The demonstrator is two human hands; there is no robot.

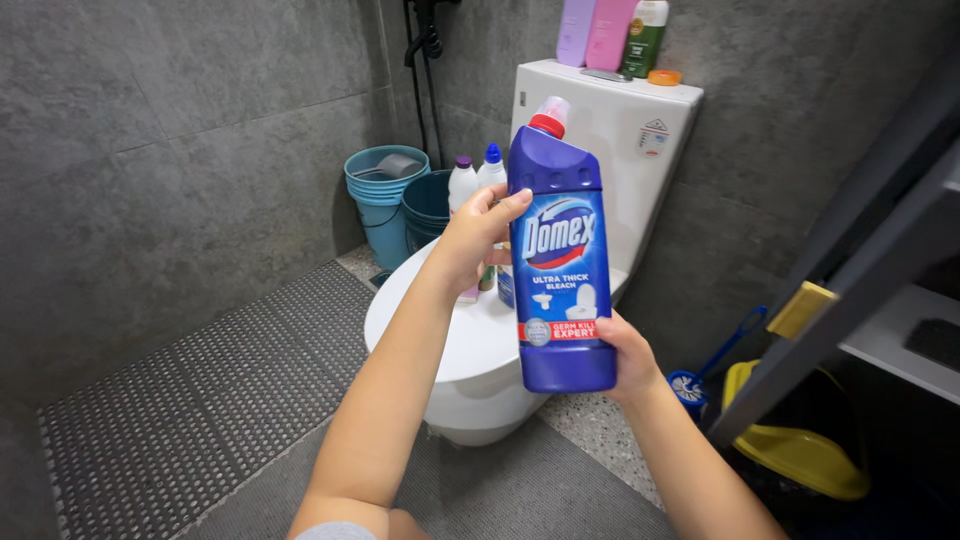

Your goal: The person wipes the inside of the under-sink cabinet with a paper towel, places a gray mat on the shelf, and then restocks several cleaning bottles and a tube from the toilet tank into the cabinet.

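1. Blue bleach bottle [562,270] with red cap held upright in the air above the white toilet [470,350], label side toward the camera.
2. Right hand [628,358] cupped around the bottle's lower right edge, fingers wrapped behind and bearing its base.
3. Left hand [478,235] laid against the bottle's upper left side, thumb and fingertips touching the blue plastic, fingers loosely curved rather than clenched.
4. Toilet lid closed beneath the bottle; white cistern [620,130] directly behind.
5. Two small white bottles [476,180], one purple-capped and one blue-capped, seen just left of the held bottle, behind the left hand.
6. Stacked blue buckets [385,200] stood in the corner against the grey tiled wall.
7. Lilac, pink and green bottles [610,35] lined up on top of the cistern, beside a small orange lid.
8. Blue toilet brush [700,375] and yellow dustpan [800,450] low on the right, near the floor.
9. Dark perforated mat [200,400] spread over the floor on the left.
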